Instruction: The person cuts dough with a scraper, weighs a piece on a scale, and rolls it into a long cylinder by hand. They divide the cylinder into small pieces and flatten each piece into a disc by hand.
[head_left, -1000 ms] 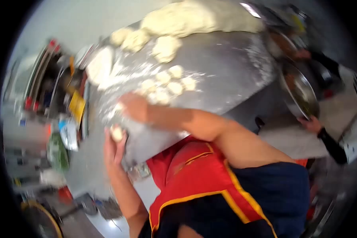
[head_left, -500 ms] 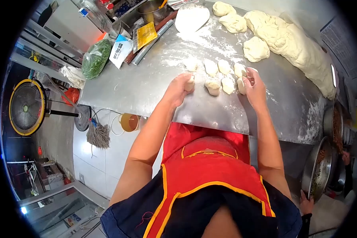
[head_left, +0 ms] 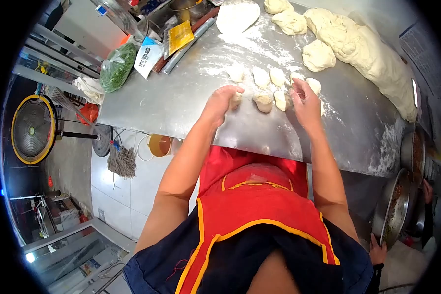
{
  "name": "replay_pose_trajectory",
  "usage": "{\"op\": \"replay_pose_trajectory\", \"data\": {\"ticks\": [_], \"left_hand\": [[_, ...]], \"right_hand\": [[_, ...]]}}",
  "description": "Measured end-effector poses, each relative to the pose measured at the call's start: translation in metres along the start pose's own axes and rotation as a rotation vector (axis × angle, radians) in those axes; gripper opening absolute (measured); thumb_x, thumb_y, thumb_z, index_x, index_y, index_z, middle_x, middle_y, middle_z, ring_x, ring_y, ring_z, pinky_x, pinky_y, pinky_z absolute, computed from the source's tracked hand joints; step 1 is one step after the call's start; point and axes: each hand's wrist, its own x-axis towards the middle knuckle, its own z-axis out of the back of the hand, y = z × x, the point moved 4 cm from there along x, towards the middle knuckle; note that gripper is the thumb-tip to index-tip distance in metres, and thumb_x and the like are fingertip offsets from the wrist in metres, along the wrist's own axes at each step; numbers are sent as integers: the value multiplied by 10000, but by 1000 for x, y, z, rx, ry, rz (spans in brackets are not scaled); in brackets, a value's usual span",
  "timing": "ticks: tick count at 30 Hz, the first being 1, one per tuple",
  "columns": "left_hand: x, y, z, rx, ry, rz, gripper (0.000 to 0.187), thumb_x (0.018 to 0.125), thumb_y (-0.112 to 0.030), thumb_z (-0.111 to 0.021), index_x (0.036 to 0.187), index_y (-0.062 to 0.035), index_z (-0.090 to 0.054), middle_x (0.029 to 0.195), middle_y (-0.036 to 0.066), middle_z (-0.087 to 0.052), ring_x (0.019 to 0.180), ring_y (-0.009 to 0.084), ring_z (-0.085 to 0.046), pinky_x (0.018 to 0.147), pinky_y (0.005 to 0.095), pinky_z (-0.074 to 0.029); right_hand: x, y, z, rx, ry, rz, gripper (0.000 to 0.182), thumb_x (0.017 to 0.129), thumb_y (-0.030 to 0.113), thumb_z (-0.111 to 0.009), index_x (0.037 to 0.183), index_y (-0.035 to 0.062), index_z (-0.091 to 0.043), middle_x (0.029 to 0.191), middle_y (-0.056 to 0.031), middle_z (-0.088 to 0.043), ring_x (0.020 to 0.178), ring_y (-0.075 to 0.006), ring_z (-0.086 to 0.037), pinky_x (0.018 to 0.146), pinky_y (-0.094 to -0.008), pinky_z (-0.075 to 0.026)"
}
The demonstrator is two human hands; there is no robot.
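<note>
Left hand grips a dough piece upright on the steel table; right hand cups another, mostly hidden.

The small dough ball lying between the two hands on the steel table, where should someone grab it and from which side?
Judging by its shape, pinch the dough ball across its rounded sides from above, coming from the near table edge. It is a low soft lump on the floured steel, with the left hand and right hand flanking it and more pieces behind.

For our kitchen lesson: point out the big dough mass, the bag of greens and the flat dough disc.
Big dough mass (head_left: 372,54), head view, its middle.
Bag of greens (head_left: 116,67), head view, its centre.
Flat dough disc (head_left: 237,15), head view, its top face.
</note>
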Motion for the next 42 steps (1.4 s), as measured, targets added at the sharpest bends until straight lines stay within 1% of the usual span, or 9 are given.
{"op": "replay_pose_trajectory", "data": {"ticks": [3, 9, 16, 20, 26, 29, 32, 35, 42], "left_hand": [[7, -1, -3, -194, -1, 74, 312, 963, -313, -497, 942, -73, -695, 827, 36, -622, 654, 131, -487, 571, 248, -398], [14, -4, -16, 719, -124, -214, 376, 892, -400, -636, 1039, -54, -664, 794, 32, -638, 654, 165, -566, 611, 329, -458], [-6, -11, -58, 1221, -117, -337, 762, 708, -504, -784, 1268, -51, -535, 907, 131, -662, 829, 280, -643, 754, 366, -498], [-1, -10, -78, 1332, -88, -344, 729, 714, -489, -774, 1259, -54, -558, 1048, 155, -664, 968, 299, -638, 838, 379, -499], [8, -4, -61, 1012, -44, -338, 543, 789, -372, -740, 1221, -76, -594, 1149, 158, -645, 1051, 301, -614, 885, 382, -479], [8, -12, -55, 930, -25, -322, 488, 805, -315, -738, 1218, -97, -598, 1163, 150, -638, 1055, 299, -611, 883, 376, -477], [11, -11, -54, 1093, 9, -355, 487, 789, -304, -759, 1213, -122, -604, 1157, 139, -631, 1015, 307, -623, 853, 370, -491], [4, -21, -57, 1206, -95, -452, 500, 762, -318, -779, 1199, -140, -613, 1130, 118, -616, 958, 319, -634, 811, 380, -505], [-6, -21, -110, 1288, -65, -661, 537, 729, -333, -790, 1169, -94, -598, 1074, 129, -590, 845, 324, -655, 700, 415, -533]], "right_hand": [[-1, 5, 6, -8, -32, -24, 296, 921, 98, -587, 1210, 34, -596, 1071, -127, -680, 971, -192, -650, 874, -309, -497], [-1, -21, 48, -67, -228, -19, 284, 891, 88, -598, 1172, 50, -617, 1025, -148, -690, 902, -238, -675, 827, -323, -511], [-32, -52, 79, -418, 26, -135, 546, 768, 98, -726, 1279, 69, -537, 1278, -163, -565, 1187, -335, -519, 1014, -395, -396], [-26, -69, 58, -275, 74, 13, 602, 706, 94, -775, 1262, 61, -548, 1253, -165, -573, 1157, -340, -541, 1001, -386, -416], [-24, -101, 61, 304, -76, -498, 430, 734, 78, -746, 1145, 41, -624, 1169, -136, -629, 1091, -309, -587, 938, -391, -454], [-22, -87, 67, 122, -116, -345, 414, 752, 91, -737, 1145, 39, -620, 1151, -135, -633, 1097, -308, -572, 961, -397, -431], [-25, -66, 60, -515, -24, -53, 417, 749, 91, -736, 1147, 51, -621, 1143, -134, -627, 1115, -313, -535, 997, -398, -394], [-19, -31, 56, -444, -69, 176, 438, 741, 76, -729, 1165, 84, -617, 1166, -126, -612, 1136, -322, -500, 1025, -410, -361], [-2, -38, 20, -605, 310, 269, 482, 758, 111, -720, 1218, 99, -576, 1135, -146, -598, 1125, -347, -507, 1058, -472, -320]]}}
